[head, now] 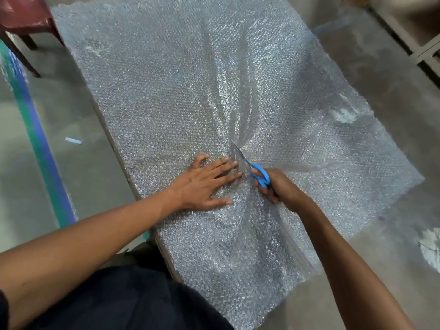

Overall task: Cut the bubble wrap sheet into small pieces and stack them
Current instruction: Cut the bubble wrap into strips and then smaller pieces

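— So, what does the head view show?

— Looking down: a large bubble wrap sheet (181, 91) lies spread over a long table (112, 141) and spills past its right edge onto the grey floor (381, 96).

— And the hands?

— Near the sheet's middle, the left hand (204, 184) presses flat on it, fingers straight and spread. Just beside it, the right hand (278, 189) grips blue-handled scissors (252, 167), fingers curled through the loops. The blades point away from the person, into the wrap, which puckers in creases around them.

— Anything else?

— A red chair (21, 15) stands top left; a green-and-blue stripe (40, 148) runs along the floor.
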Demonstrator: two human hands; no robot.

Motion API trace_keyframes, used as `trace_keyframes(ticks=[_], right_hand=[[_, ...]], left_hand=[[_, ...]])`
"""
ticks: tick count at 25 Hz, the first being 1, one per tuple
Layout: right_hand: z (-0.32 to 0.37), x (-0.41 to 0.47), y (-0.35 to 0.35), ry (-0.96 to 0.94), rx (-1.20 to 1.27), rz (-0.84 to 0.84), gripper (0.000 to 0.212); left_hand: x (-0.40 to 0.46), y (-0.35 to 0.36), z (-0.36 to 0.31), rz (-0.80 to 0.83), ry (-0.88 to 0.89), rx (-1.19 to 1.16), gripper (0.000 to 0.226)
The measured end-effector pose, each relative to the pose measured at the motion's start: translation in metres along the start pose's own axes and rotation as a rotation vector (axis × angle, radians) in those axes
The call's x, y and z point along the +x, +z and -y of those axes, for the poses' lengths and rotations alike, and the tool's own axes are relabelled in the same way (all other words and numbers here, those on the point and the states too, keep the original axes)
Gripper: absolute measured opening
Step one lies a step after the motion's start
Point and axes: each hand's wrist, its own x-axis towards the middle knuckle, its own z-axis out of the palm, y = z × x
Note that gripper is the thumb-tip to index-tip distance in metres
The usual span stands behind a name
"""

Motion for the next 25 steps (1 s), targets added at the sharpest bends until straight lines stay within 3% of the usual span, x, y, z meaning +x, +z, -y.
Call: trace_keyframes(ticks=[9, 25], right_hand=[[0.022, 0.012, 0.013, 0.078, 0.031, -0.016, 0.044], [0.048, 0.034, 0.021, 0.030, -0.001, -0.004, 0.042]], left_hand=[[0.000, 0.000, -0.001, 0.037, -0.003, 0.006, 0.087], [-0.003, -0.001, 0.005, 0.060, 0.047, -0.015, 0.089]])
